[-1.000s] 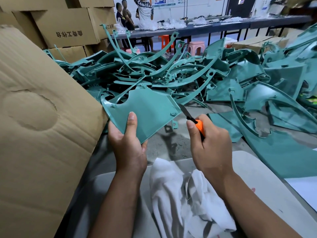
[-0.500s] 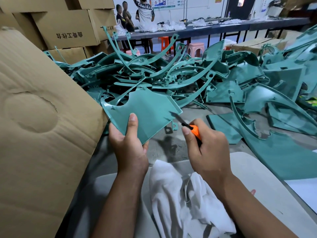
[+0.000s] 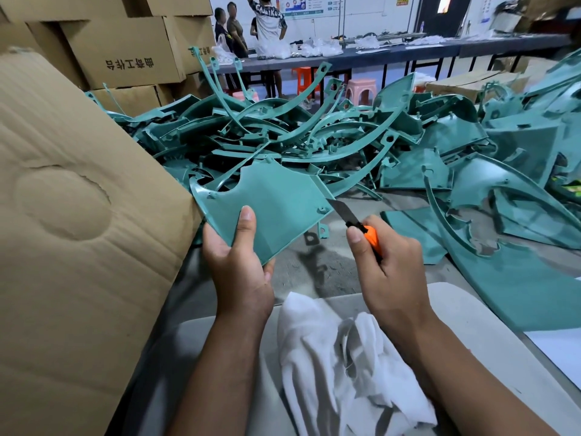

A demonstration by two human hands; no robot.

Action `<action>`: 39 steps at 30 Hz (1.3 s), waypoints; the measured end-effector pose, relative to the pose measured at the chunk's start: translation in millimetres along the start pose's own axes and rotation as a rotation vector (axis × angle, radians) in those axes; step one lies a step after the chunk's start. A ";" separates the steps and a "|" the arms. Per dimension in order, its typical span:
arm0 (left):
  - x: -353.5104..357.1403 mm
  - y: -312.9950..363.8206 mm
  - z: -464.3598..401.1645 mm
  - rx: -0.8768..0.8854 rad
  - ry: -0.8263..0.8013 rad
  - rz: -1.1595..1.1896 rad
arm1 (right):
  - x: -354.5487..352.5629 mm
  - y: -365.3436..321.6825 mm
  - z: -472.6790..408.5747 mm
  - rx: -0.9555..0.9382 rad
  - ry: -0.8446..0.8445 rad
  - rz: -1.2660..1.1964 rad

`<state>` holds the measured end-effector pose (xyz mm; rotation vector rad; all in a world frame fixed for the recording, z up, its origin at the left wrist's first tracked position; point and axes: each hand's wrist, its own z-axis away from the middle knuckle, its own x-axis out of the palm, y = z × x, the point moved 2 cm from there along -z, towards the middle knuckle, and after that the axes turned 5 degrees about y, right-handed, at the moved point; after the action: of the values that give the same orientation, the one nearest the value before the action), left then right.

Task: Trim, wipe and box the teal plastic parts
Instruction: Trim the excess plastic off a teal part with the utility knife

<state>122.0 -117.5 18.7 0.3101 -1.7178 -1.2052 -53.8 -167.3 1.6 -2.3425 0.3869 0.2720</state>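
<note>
Cardboard first: big box leaning at near left, flap side toward the worker, probably parked close so finished pieces drop straight in. Beyond it, more stacked cartons at far left.

Teal next: tangled pile of curved strips and panels spread across the counter from middle to far right, within arm's reach, seemingly the stock yet to be trimmed.

White cloth bunched near, between the forearms, likely kept there for the wipe step right after cutting.

Held part: flat teal panel raised above the counter at centre, just in front of the pile, tilted so its right edge faces the blade. Left hand gripping its near lower corner, thumb pressed flat on the face, remaining fingers hidden behind; grip low and left, apparently to keep skin well away from the cutting edge.

Right hand wrapped round the orange knife, fingers curled tight on the handle, thumb braced near the blade root for control. Blade tip at the panel's right corner, touching or just beside a small tab; cannot tell which. Looks like trimming underway, wiping and boxing not yet done for this piece.
</note>
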 end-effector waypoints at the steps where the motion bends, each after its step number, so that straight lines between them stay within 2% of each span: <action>1: -0.6 1.1 -0.5 -0.004 -0.007 0.012 | -0.9 0.9 -1.7 0.019 -0.002 -0.033; 5: -2.8 4.0 -1.3 -0.013 -0.017 0.027 | -10.2 12.3 -10.1 0.104 0.065 -0.002; 8: -1.1 1.1 -0.2 -0.005 -0.026 -0.019 | -12.9 8.0 -7.7 0.000 0.088 0.058; 12: 9.3 -4.4 4.0 -0.181 -0.131 0.104 | -2.1 0.6 -0.4 -0.102 -0.091 0.036; 15: 17.6 -7.0 8.3 -0.190 -0.187 0.071 | 1.9 -1.5 1.9 -0.157 -0.235 0.051; 18: 21.7 -5.1 13.4 -0.209 -0.189 0.054 | 0.4 -1.4 2.8 -0.153 -0.284 0.024; 23: 23.5 4.3 16.5 -0.267 -0.226 0.170 | -1.6 -3.5 2.2 -0.181 -0.323 -0.064; 29: 23.9 11.1 20.9 -0.288 -0.237 0.234 | 0.5 -2.8 3.3 -0.192 -0.336 -0.066; 39: 23.6 11.5 18.7 -0.278 -0.207 0.225 | 2.8 -6.0 9.1 -0.268 -0.192 0.112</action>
<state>98.6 -116.9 41.0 -0.1773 -1.6787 -1.3219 -49.9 -157.4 -1.9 -2.5298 0.4090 0.6319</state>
